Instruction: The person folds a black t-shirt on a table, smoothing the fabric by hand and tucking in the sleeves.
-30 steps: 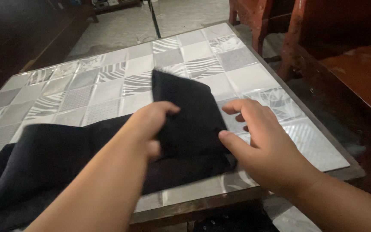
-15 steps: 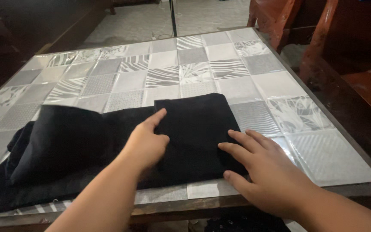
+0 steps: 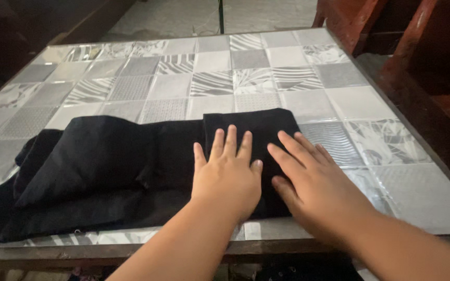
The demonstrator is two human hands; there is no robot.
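Note:
A black cloth garment (image 3: 105,166) lies stretched along the near edge of a table (image 3: 225,78) topped with grey patterned tiles. Its right end is folded over into a flat rectangle. My left hand (image 3: 227,174) rests flat on that folded part, fingers spread and pointing away from me. My right hand (image 3: 313,182) lies flat beside it, palm down on the fold's right edge and partly on the table. Neither hand grips anything. The garment's left end is bunched and hangs over the table's near left corner.
Reddish-brown wooden chairs (image 3: 423,57) stand along the right side of the table. A thin dark pole (image 3: 220,15) rises beyond the far edge. A dark wall or piece of furniture (image 3: 22,31) fills the upper left.
My left hand let go of the lifted end of the cloth, which now lies folded flat. Both hands have come down and spread flat on the fold, side by side.

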